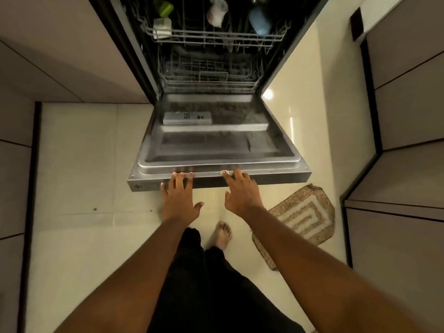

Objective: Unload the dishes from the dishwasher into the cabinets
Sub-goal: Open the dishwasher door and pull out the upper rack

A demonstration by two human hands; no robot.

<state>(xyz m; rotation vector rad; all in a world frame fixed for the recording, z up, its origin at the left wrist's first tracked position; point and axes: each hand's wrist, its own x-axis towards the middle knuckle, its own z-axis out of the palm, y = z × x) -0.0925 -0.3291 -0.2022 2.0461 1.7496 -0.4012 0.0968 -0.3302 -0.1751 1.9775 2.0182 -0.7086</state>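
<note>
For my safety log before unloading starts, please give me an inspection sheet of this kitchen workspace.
Surface: dishwasher door is folded down flat, nothing lying on it.
Job's things: upper rack holds a green cup, blue cup, white mug and clear container; lower rack looks empty.
Clutter: patterned mat on the floor, right.
Hands: left hand and right hand have straight fingers on the door edge.
Cables: nothing seen.
Surroundings: cabinets on both sides, pale tiled floor.

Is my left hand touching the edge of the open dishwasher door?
Touching. The head view shows the left hand with straight fingertips resting on the front edge of the lowered dishwasher door, no gap between them.
</note>
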